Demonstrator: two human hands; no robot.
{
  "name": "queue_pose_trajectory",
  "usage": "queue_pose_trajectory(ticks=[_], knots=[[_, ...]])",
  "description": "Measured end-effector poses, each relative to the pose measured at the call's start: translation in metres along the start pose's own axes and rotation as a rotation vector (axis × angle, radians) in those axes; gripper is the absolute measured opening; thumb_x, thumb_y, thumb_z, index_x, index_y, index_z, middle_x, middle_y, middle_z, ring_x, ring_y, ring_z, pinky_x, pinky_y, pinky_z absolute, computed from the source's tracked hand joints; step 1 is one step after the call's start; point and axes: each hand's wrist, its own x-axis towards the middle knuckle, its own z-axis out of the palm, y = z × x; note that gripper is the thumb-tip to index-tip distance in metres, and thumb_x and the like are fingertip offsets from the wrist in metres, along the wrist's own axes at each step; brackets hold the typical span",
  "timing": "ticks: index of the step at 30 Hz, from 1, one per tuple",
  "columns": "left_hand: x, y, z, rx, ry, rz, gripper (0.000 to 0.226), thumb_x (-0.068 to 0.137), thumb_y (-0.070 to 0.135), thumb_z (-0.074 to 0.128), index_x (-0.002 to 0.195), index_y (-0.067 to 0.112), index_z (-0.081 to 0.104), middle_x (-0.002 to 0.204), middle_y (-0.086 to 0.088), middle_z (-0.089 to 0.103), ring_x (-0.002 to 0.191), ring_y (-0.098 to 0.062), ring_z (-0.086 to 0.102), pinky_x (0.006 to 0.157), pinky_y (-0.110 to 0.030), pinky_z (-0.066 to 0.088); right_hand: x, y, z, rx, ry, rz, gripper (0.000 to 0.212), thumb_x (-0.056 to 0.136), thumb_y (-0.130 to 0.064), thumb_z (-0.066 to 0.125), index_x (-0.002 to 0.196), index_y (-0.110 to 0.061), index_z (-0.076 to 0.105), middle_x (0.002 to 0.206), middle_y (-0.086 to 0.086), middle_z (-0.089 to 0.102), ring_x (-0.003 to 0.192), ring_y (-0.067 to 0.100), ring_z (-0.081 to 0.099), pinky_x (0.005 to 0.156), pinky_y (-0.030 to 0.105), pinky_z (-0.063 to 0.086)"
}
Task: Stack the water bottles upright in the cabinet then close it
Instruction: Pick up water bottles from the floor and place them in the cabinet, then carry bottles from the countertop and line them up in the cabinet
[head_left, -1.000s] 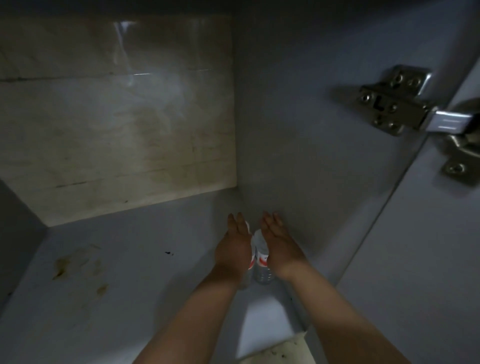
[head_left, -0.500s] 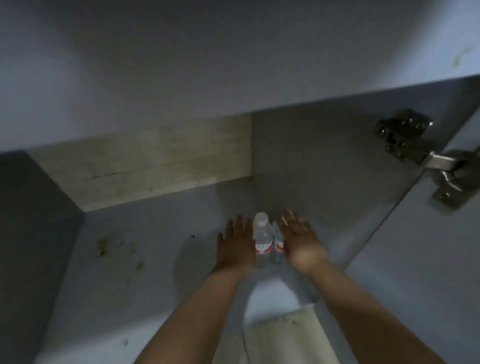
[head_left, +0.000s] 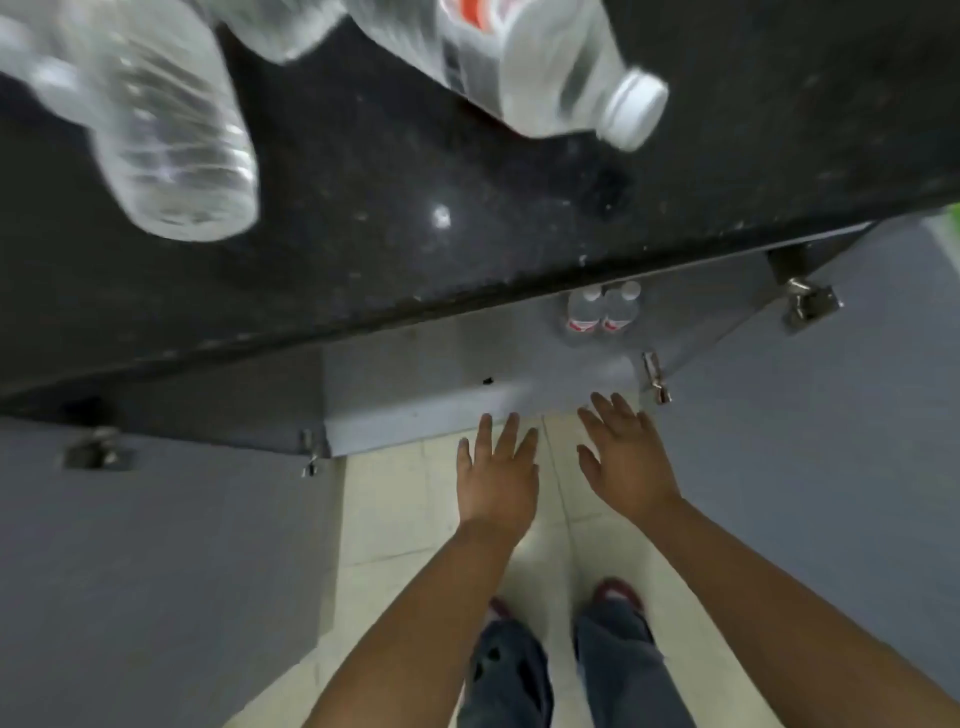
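Now your left hand (head_left: 497, 470) and right hand (head_left: 623, 457) hang empty, fingers spread wide, near the cabinet (head_left: 467, 374) mouth. Two clear ribbed bottles (head_left: 602, 312) stand upright at its far right. Next, I'd judge: fetch the lying bottles (head_left: 519, 62) from the speckled black counter (head_left: 415, 208).

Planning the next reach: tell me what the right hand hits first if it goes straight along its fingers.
Probably the cabinet floor at the front edge; the two upright bottles stand farther in. Depth is unclear.
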Motion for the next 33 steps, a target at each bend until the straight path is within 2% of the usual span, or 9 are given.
queue_pose_trajectory(ticks=[5, 7, 9, 11, 15, 17, 20, 25, 33], knots=[[-0.102, -0.03, -0.06, 0.034, 0.051, -0.026, 0.049, 0.101, 0.029, 0.03, 0.149, 0.027, 0.019, 0.161, 0.004, 0.005, 0.15, -0.021, -0.003, 0.121, -0.044, 0.004, -0.052, -0.06, -0.081, 0.09, 0.196, -0.134, 0.05, 0.074, -0.03, 0.039, 0.1, -0.001, 0.07, 0.109, 0.023, 0.071, 0.099, 0.042, 0.068, 0.074, 0.058, 0.055], [-0.132, -0.042, -0.091, 0.047, 0.189, -0.014, 0.046, 0.099, 0.032, 0.036, 0.144, 0.025, 0.035, 0.157, 0.0, 0.027, 0.147, -0.027, 0.018, 0.118, -0.047, 0.019, -0.061, -0.083, -0.111, 0.172, 0.294, -0.144, 0.049, 0.075, -0.028, 0.04, 0.103, 0.001, 0.068, 0.112, 0.026, 0.069, 0.102, 0.044, 0.066, 0.077, 0.061, 0.052], [-0.156, -0.052, -0.118, 0.097, 0.382, 0.021, 0.044, 0.086, 0.035, 0.04, 0.121, 0.023, 0.064, 0.13, -0.004, 0.063, 0.122, -0.03, 0.058, 0.096, -0.049, 0.049, -0.064, -0.106, -0.139, 0.258, 0.391, -0.156, 0.048, 0.076, -0.026, 0.041, 0.104, 0.003, 0.067, 0.113, 0.028, 0.068, 0.103, 0.046, 0.065, 0.077, 0.061, 0.052], [-0.174, -0.064, -0.145, 0.135, 0.389, 0.002, 0.048, 0.075, 0.037, 0.037, 0.103, 0.024, 0.074, 0.107, -0.001, 0.075, 0.1, -0.028, 0.072, 0.075, -0.047, 0.058, -0.062, -0.127, -0.166, 0.301, 0.484, -0.183, 0.048, 0.076, -0.025, 0.042, 0.104, 0.004, 0.068, 0.112, 0.027, 0.068, 0.102, 0.045, 0.065, 0.078, 0.059, 0.053], [-0.186, -0.077, -0.199, 0.067, 0.594, -0.025, 0.041, 0.082, 0.031, 0.055, 0.12, 0.021, 0.065, 0.129, -0.005, 0.064, 0.121, -0.032, 0.059, 0.093, -0.05, 0.05, -0.041, -0.152, -0.218, 0.251, 0.582, -0.252, 0.045, 0.074, -0.023, 0.045, 0.101, 0.003, 0.069, 0.109, 0.026, 0.07, 0.1, 0.044, 0.067, 0.077, 0.059, 0.053], [-0.183, -0.083, -0.219, 0.014, 0.622, -0.061, 0.047, 0.096, 0.032, 0.045, 0.141, 0.023, 0.041, 0.153, -0.002, 0.036, 0.144, -0.028, 0.028, 0.113, -0.047, 0.028, -0.026, -0.154, -0.241, 0.227, 0.605, -0.238, 0.039, 0.07, -0.017, 0.056, 0.101, 0.003, 0.069, 0.109, 0.026, 0.069, 0.102, 0.046, 0.065, 0.08, 0.062, 0.052], [-0.173, -0.092, -0.252, -0.018, 0.671, -0.125, 0.05, 0.099, 0.035, 0.036, 0.147, 0.026, 0.027, 0.159, 0.001, 0.02, 0.148, -0.024, 0.012, 0.118, -0.042, 0.019, -0.005, -0.141, -0.271, 0.21, 0.623, -0.164, 0.042, 0.068, -0.017, 0.057, 0.103, 0.005, 0.068, 0.111, 0.029, 0.067, 0.104, 0.049, 0.063, 0.084, 0.063, 0.049], [-0.138, -0.104, -0.3, -0.09, 0.697, -0.186, 0.051, 0.098, 0.033, 0.04, 0.146, 0.023, 0.028, 0.158, -0.002, 0.02, 0.146, -0.027, 0.016, 0.112, -0.042, 0.03, 0.024, -0.099, -0.299, 0.084, 0.37, 0.099, 0.068, 0.081, -0.03, 0.067, 0.137, -0.007, 0.038, 0.146, 0.019, 0.036, 0.135, 0.037, 0.036, 0.107, 0.052, 0.034], [-0.049, -0.121, -0.376, -0.212, 0.607, -0.281, 0.049, 0.097, 0.033, 0.041, 0.14, 0.012, 0.032, 0.138, -0.019, 0.043, 0.124, -0.039, 0.045, 0.097, -0.047, 0.042, 0.05, -0.053, -0.286, 0.303, 0.282, -0.006, 0.053, 0.088, -0.008, 0.057, 0.138, -0.006, 0.039, 0.136, 0.02, 0.039, 0.115, 0.036, 0.051, 0.09, 0.039, 0.048]])
